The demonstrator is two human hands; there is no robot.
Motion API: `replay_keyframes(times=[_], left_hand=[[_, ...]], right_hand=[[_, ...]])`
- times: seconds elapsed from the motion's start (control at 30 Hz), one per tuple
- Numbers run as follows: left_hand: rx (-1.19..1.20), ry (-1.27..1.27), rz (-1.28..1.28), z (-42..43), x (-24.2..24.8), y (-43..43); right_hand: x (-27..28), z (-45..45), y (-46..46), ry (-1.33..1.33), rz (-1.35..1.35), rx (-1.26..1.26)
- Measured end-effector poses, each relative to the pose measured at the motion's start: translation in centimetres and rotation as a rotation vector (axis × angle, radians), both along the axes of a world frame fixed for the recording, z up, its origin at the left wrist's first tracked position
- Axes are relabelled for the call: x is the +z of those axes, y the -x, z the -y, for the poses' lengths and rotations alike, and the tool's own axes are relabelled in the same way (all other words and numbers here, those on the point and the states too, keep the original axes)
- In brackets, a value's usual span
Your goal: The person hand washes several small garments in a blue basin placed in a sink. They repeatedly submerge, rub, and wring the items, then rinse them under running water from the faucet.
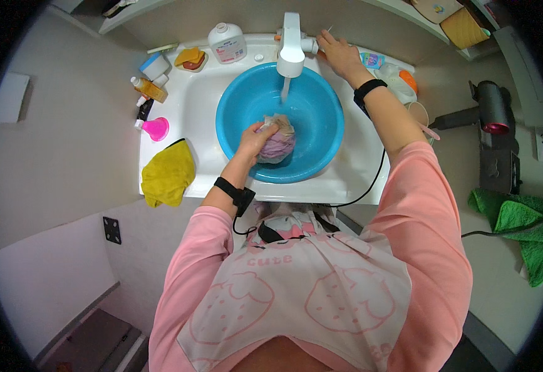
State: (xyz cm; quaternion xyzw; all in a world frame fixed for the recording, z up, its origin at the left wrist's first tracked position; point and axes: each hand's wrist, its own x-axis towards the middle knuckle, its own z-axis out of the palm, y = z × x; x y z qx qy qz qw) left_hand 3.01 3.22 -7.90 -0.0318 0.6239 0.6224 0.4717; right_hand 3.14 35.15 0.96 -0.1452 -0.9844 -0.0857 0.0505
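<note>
My left hand [253,142] grips a bunched wet cloth [278,146], purple with a pale, beige-stained part on top. It is held inside a round blue plastic basin [329,144], low over the basin's near-left side. The basin stands in a white washbasin [192,107]. Water runs into it from a white faucet [292,46], just beyond the cloth. My right hand [339,53] reaches to the faucet's right side, with its fingertips by the side handle [309,45]. Whether those fingers grip the handle is hidden.
A yellow cloth [169,174] hangs over the washbasin's front-left edge. Small bottles and a pink item [156,129] line the left rim. A white jug [227,44] and a sponge dish [191,59] stand behind. A hair dryer [490,107] hangs right, above a green towel [520,218].
</note>
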Motion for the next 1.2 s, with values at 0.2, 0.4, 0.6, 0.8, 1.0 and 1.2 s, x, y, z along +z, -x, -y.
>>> replay_keyframes(times=[0.2,0.4,0.6,0.8,1.0,1.2], left_hand=[[-0.076,-0.025,-0.007,0.2,0.3,0.0],[0.145,-0.133,0.122,0.4,0.3,1.4],[-0.086,0.247,-0.487,0.4,0.9,2.9],[-0.248,-0.123,-0.416,-1.8,2.0,1.8],[0.187,-0.345,-0.115,-1.8,5.5,3.4],[0.173,-0.281,-0.398,-0.3,7.5,6.6]], right_hand=[[-2.6,5.9,-4.5,0.474,-0.082,0.115],[-7.2,15.0,-9.3,1.546,-0.018,-0.008],[-4.3,13.5,-8.3,1.703,-0.245,-0.429],[-2.0,14.8,-8.5,1.960,-0.210,-0.430],[-1.4,13.4,-8.5,2.278,-0.458,-0.214],[-1.3,12.2,-8.3,2.077,-0.458,-0.307]])
